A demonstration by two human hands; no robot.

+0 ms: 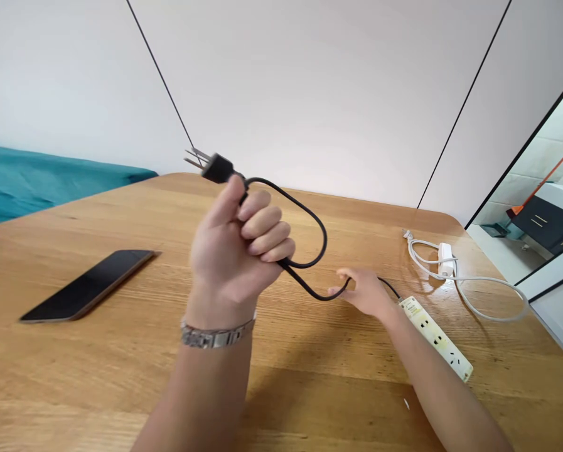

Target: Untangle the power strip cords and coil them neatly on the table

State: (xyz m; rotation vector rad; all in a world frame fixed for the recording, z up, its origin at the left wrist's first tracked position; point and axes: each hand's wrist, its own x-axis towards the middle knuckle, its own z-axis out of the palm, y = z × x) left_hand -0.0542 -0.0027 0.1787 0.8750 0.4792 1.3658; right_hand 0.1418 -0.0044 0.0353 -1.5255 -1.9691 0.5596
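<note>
My left hand (243, 245) is raised above the table, its fingers wrapped round a black power cord (324, 235) just below the plug. The black plug (218, 168) sticks out past my thumb, its metal prongs pointing up and left. From the fist the cord makes a loop to the right, then sags toward my right hand (363, 292). That hand pinches the cord between thumb and fingers, low over the table. Beyond it the cord runs into the end of a white power strip (439, 339), which lies flat with its sockets up, partly behind my right forearm.
A dark tablet or large phone (88, 285) lies on the wooden table (97, 383) at the left. Toward the back right is a white charger (445, 258) with a loosely coiled white cable (486, 278). Teal fabric (50, 182) lies beyond the left edge; a white wall (309, 94) stands behind.
</note>
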